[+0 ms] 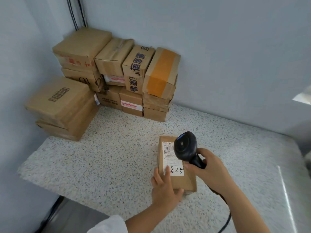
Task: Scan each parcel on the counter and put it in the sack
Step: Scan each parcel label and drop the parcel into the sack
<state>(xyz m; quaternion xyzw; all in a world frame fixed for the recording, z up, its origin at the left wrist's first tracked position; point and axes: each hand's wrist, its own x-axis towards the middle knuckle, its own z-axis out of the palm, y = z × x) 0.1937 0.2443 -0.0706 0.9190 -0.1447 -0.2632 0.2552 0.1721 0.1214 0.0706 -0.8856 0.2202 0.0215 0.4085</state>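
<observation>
A worktop [109,157] ran into a far left corner where the back wall [218,56] met the left wall [20,64]. A pile of boxes [117,73] stood in that corner against the back wall, stacked several high. A lower pile [62,105] stood just in front and to its left, against the left wall. Nearer, right of centre, one parcel [178,180] lay flat on the worktop, well apart from both piles. The left hand [164,189] rested on its near end. The right hand [207,167] held a scanner [185,148] over its far end, a cable [225,222] trailing nearward.

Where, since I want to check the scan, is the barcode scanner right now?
In the head view, lower right of centre: the right hand grips the scanner just over the labelled parcel, which the left hand steadies on the counter.
</observation>
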